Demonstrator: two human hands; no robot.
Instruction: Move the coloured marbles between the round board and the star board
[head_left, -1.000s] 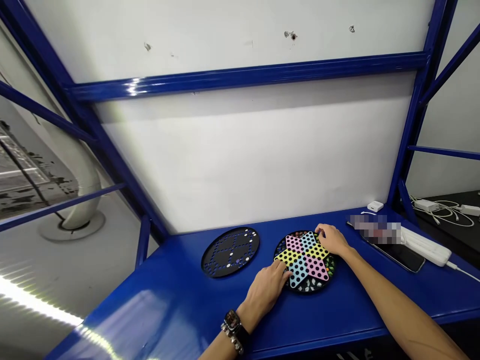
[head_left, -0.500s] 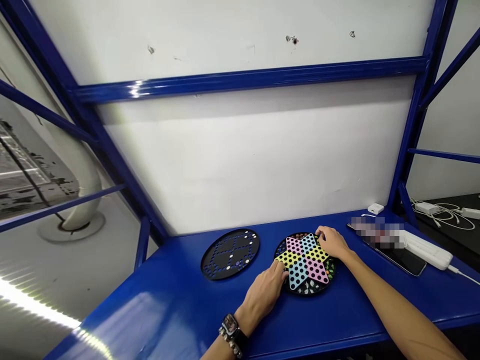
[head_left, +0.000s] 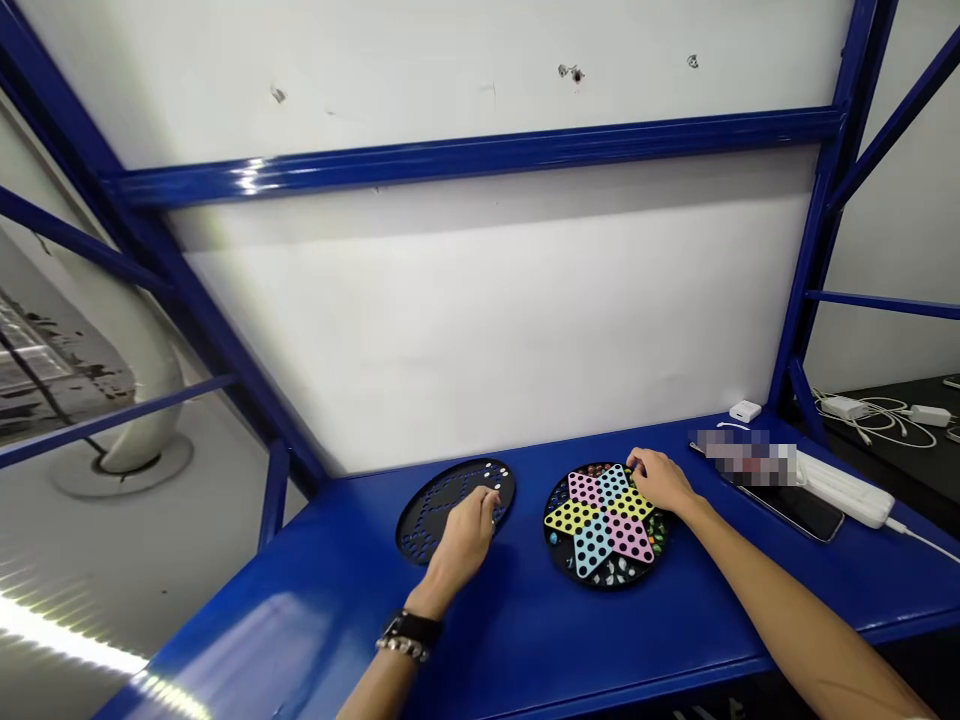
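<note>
Spanning the blue metal bench (head_left: pixel 525 640), two round boards lie just apart. The black perforated disc (head_left: pixel 431 505) sits under the left hand (head_left: pixel 465 535). Its fingers curl together at the disc's near-right rim, and a pinched marble cannot be confirmed. The star-patterned marble board (head_left: pixel 600 515) lies beneath the right hand (head_left: pixel 660 482), whose bent fingertips touch the far-right rim; hold unclear. Judgement: steady that rim and keep the left fingertips square over one hole. White marbles (head_left: pixel 495 469) sit just beyond them.

Our left hand (head_left: pixel 465 540) covers the black disc (head_left: pixel 427 510) at its 5 o'clock edge; whether it pinches anything, we cannot tell. Our right hand (head_left: pixel 660 482) hides the star board (head_left: pixel 600 520) at 2 o'clock. A blur (head_left: pixel 746 456) masks the far end of the phone (head_left: pixel 799 505).
</note>
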